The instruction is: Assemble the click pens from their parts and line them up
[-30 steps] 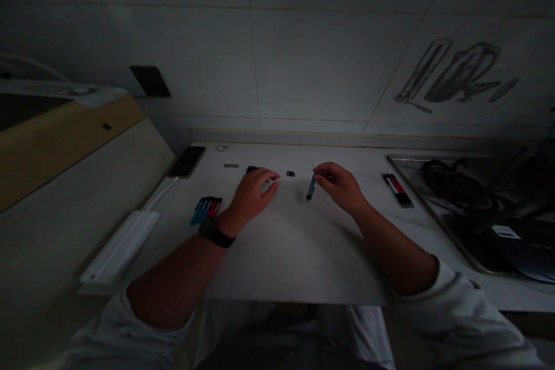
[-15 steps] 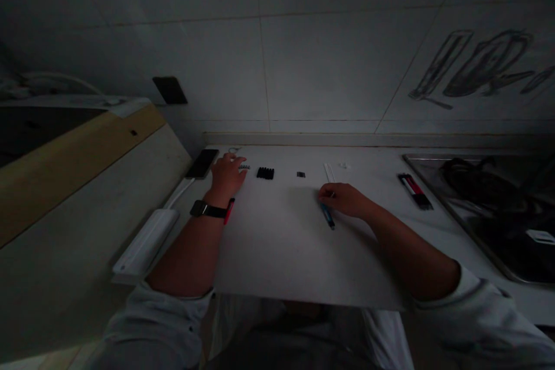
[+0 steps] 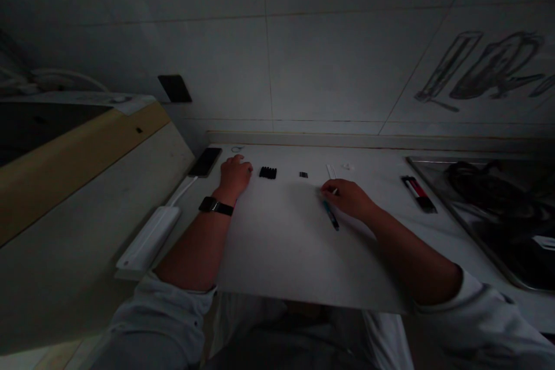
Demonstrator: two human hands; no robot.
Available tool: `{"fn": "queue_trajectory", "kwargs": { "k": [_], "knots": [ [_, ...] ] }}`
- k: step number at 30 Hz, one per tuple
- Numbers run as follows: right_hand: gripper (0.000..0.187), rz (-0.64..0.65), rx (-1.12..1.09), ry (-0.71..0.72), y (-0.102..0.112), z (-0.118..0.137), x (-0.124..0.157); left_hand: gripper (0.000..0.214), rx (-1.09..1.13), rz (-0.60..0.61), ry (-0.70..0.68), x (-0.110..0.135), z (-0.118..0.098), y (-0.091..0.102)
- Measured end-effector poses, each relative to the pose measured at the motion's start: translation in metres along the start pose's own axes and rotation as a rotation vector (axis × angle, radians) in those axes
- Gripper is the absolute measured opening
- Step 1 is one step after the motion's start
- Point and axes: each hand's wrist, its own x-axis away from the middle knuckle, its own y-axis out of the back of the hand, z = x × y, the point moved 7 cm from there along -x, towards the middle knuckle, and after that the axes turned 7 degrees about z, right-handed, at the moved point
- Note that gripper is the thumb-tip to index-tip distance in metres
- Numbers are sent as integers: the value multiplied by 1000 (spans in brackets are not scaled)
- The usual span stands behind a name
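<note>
My right hand (image 3: pixel 350 198) grips a blue pen (image 3: pixel 332 217) on the counter (image 3: pixel 286 243). My left hand (image 3: pixel 235 174) lies curled; whether it holds anything, I cannot tell.

Slim blue pen (image 3: pixel 333 218) aslant in right hand (image 3: pixel 350 199)

Phone (image 3: pixel 205 162) far left, white power strip (image 3: pixel 148 237) nearer (cable (image 3: pixel 182 189) attached); red-black pens (image 3: pixel 418 193) beside sink (image 3: pixel 477 160)

left hand (image 3: pixel 235 175): black watch (image 3: pixel 215 206) on wrist | right hand (image 3: pixel 350 198): bare wrist | both arms: pale sleeves (image 3: pixel 160 315) pushed up to the elbows, forearms bare | lap: grey trousers
</note>
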Motion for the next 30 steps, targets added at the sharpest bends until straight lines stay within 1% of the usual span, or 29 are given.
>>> {"fn": "queue_trajectory", "kwargs": {
  "k": [4, 7, 8, 10, 13, 15, 17, 19, 23, 26, 28, 30],
  "knots": [
    [19, -58, -8, 89, 2, 14, -3, 9, 86, -21, -27, 1, -8, 12],
    [22, -52, 56, 181, -2, 35, -12, 6, 298, -54, -87, 1, -15, 23],
    [23, -40, 93, 208, -4, 43, -18, 7, 388, -64, -97, 2, -16, 26],
    [26, -24, 178, 258, -9, 61, -32, 11, 550, -78, -76, 2, -15, 29],
    [33, -11, 316, 320, -20, 84, -59, 14, 717, -108, 6, 3, -8, 29],
    [39, 6, 408, 317, -29, 93, -79, 16, 814, -140, 32, 3, -3, 26],
    [45, 19, 482, 305, -37, 99, -95, 18, 915, -157, 49, 3, 0, 23],
    [48, 29, 536, 309, -43, 102, -106, 22, 1010, -148, 79, 2, 2, 18],
    [37, 27, 591, 315, -45, 101, -115, 28, 1194, -105, 164, 2, 3, 13],
    [36, -15, 592, 316, -42, 99, -119, 29, 1308, -93, 203, 2, 2, 13],
    [35, -11, 603, 356, -43, 100, -121, 30, 1360, -90, 219, 3, 1, 14],
    [29, 3, 632, 422, -45, 102, -121, 32, 1403, -74, 221, 5, -1, 13]
  ]
}}
